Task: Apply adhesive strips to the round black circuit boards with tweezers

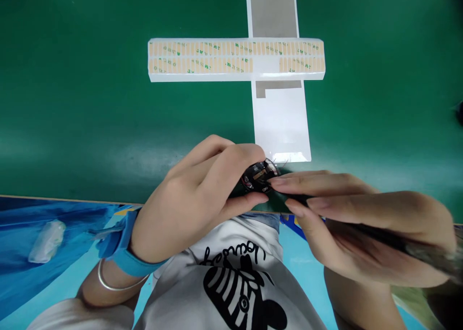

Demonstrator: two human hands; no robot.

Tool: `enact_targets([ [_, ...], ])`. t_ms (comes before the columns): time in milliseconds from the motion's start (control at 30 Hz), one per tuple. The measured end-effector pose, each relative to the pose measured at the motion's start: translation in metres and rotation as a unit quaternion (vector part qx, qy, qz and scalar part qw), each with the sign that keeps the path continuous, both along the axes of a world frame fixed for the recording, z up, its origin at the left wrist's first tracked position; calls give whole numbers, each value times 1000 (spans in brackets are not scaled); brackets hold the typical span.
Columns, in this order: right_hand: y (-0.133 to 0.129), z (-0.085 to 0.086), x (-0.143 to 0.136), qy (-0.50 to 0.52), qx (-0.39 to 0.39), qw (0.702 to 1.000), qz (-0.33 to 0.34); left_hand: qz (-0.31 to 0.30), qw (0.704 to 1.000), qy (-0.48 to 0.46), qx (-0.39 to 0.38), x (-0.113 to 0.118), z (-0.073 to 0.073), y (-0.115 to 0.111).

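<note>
My left hand (202, 195) is closed, thumb and fingers pinching a small black round electronic part (258, 175) with thin wires and a tan patch at its middle. The fingers cover part of its left side. From the other side my right hand (361, 219) grips slim black tweezers (307, 199), whose tips reach the face of the part. Whether the tips pinch anything is too small to tell. Both hands are at the near edge of the green table, just below a white sheet (282, 122) with grey adhesive pieces.
Across that sheet lies a long white strip (198, 77) bearing rows of small tan adhesive tabs with green print, some tabs gone right of its middle. A blue wrist strap (125, 248) is on my left wrist. Below the table edge hangs blue plastic (18, 233) with a clear wrapped item (47, 241).
</note>
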State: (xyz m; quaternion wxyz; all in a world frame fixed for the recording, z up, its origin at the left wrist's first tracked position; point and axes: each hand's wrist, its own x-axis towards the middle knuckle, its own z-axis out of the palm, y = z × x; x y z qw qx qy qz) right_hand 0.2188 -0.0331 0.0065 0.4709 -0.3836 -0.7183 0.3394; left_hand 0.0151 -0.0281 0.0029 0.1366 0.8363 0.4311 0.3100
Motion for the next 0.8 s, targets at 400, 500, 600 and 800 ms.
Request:
enact_targets([
  [400, 5, -3, 14, -74, 27, 994, 80, -2, 1000, -12, -17, 1, 2, 1],
  [500, 6, 0, 14, -109, 16, 989, 98, -4, 1000, -11, -17, 1, 2, 1],
  [600, 6, 1, 11, -110, 10, 991, 80, -1, 1000, -12, -13, 1, 2, 1],
  [800, 0, -2, 0, -65, 10, 998, 5, 5, 1000, 3, -6, 1, 1, 0],
])
